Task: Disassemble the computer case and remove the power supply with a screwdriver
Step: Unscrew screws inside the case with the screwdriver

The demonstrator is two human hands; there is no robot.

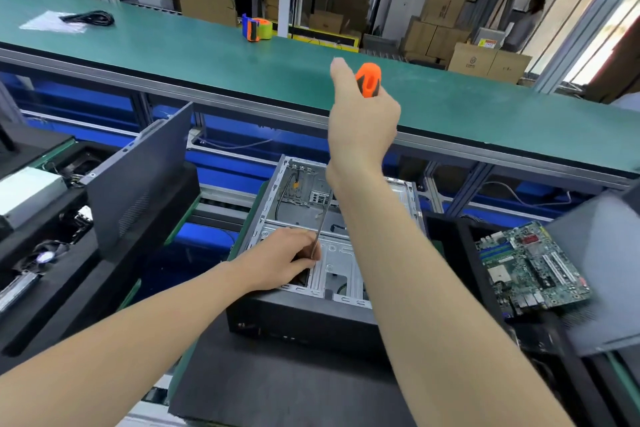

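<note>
An open computer case lies on its side on a black mat, its bare metal interior facing up. My right hand grips the orange-and-black handle of a long screwdriver high above the case. The thin metal shaft runs down behind my wrist to a spot inside the case near my left hand. My left hand reaches into the case's near-left corner, fingers curled around the shaft's lower end. A grey power supply sits on the left mat, outside the case.
A dark side panel leans upright left of the case. A green motherboard lies to the right beside another grey panel. Behind runs a green conveyor belt carrying a tape dispenser and a bagged black cable.
</note>
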